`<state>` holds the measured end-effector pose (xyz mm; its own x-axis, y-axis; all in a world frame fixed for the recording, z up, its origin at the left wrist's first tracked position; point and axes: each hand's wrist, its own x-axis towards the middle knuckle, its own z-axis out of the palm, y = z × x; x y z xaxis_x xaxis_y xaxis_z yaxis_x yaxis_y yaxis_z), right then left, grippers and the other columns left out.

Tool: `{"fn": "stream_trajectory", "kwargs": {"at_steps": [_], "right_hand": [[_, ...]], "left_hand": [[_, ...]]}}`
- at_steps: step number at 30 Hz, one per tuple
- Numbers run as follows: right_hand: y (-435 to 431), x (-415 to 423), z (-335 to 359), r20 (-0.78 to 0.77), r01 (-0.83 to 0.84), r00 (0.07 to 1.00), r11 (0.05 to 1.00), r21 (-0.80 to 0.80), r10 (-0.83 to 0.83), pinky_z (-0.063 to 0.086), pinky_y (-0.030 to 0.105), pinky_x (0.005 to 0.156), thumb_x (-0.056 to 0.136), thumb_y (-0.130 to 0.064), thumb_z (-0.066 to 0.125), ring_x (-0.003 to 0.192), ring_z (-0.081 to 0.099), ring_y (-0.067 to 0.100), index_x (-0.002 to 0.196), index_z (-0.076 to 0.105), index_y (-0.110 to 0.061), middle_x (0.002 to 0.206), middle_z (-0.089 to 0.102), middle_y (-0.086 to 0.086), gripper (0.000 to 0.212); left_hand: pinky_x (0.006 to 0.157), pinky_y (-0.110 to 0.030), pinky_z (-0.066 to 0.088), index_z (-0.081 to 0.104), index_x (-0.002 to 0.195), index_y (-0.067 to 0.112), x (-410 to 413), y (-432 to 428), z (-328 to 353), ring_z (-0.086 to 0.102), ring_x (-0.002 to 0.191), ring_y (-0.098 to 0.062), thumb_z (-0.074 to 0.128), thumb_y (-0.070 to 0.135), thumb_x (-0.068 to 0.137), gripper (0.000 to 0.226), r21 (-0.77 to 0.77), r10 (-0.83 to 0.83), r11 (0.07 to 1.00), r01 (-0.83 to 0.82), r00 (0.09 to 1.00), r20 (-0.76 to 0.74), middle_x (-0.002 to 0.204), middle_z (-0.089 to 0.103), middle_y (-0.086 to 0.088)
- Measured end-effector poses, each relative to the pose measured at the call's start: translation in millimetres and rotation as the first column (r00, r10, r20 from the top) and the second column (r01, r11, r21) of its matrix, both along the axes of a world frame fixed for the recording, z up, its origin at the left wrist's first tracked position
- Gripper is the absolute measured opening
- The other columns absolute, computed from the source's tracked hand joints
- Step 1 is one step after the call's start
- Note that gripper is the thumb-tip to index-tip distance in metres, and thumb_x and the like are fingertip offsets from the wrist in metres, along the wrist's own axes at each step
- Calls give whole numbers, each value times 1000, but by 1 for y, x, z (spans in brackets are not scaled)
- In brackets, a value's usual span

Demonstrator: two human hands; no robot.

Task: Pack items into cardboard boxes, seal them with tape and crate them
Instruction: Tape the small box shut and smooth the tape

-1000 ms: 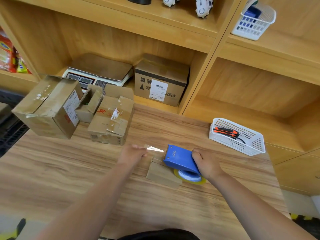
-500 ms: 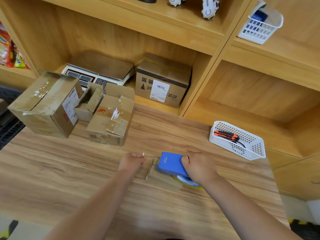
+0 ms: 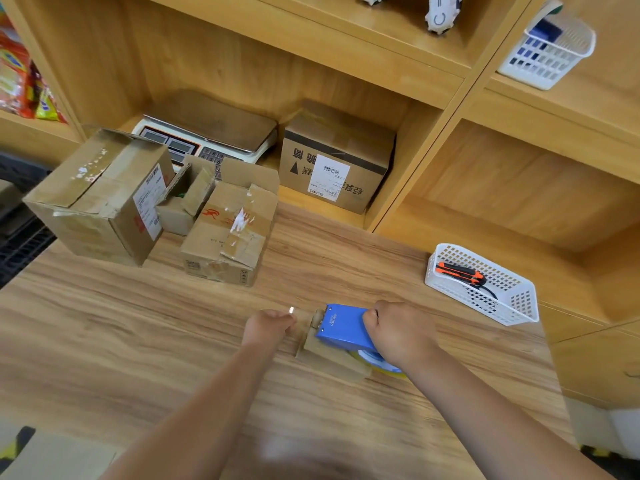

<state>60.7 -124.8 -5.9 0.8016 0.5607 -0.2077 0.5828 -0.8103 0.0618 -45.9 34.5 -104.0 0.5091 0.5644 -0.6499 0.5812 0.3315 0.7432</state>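
Note:
A small flat cardboard box (image 3: pixel 330 356) lies on the wooden table (image 3: pixel 138 327) in front of me. My right hand (image 3: pixel 398 329) grips a blue tape dispenser (image 3: pixel 343 329) that rests on top of this box, its tape roll (image 3: pixel 379 362) showing beneath the hand. My left hand (image 3: pixel 268 325) sits just left of the box with its fingers curled, pinching the clear end of the tape (image 3: pixel 292 311). The box's right part is hidden under the dispenser and hand.
Three worn cardboard boxes (image 3: pixel 104 199) (image 3: pixel 187 199) (image 3: pixel 230 233) stand at the table's back left. A weighing scale (image 3: pixel 207 136) and a labelled box (image 3: pixel 337 161) sit in the shelf niche. A white basket (image 3: pixel 512 303) with an orange utility knife (image 3: pixel 460 273) stands at the right.
The dispenser has come down flatter onto the small box and slid left toward my left hand. The stretch of tape between the hands has shortened.

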Motion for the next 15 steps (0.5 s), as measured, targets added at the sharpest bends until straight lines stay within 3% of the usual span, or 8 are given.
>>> {"fn": "stream_trajectory", "kwargs": {"at_steps": [3, 8, 11, 15], "right_hand": [[0, -1, 0, 19, 4, 1000, 1000, -14, -4, 23, 29, 50, 97, -30, 29, 72, 46, 20, 77, 47, -20, 89, 66, 4, 28], [1, -2, 1, 4, 1, 1000, 1000, -11, -1, 25, 29, 52, 97, -30, 28, 72, 47, 19, 73, 44, -21, 81, 61, 3, 30], [2, -2, 1, 14, 4, 1000, 1000, -17, -4, 24, 29, 52, 97, -31, 28, 72, 46, 20, 67, 39, -22, 80, 59, 2, 33], [3, -2, -1, 16, -1, 1000, 1000, -26, 2, 27, 29, 57, 97, -31, 28, 73, 45, 20, 78, 45, -20, 91, 65, 4, 28]], "left_hand": [[52, -22, 33, 62, 61, 11, 1, -2, -4, 41, 52, -12, 61, 12, 80, 20, -8, 20, 1000, -20, 1000, 10, 55, 52, 1], [53, -22, 33, 59, 52, 13, 3, -5, -14, 42, 49, -12, 66, 16, 82, 31, -13, 24, 1000, -24, 1000, 0, 36, 49, 10], [59, -23, 36, 60, 51, 14, 4, -5, -21, 47, 53, -12, 68, 16, 81, 31, -4, 19, 1000, -19, 1000, -20, 48, 56, 5], [66, -25, 40, 64, 59, 12, 5, -6, -26, 57, 67, -20, 67, 16, 81, 23, 3, -12, 1000, 13, 999, -52, 69, 66, -7]]}}
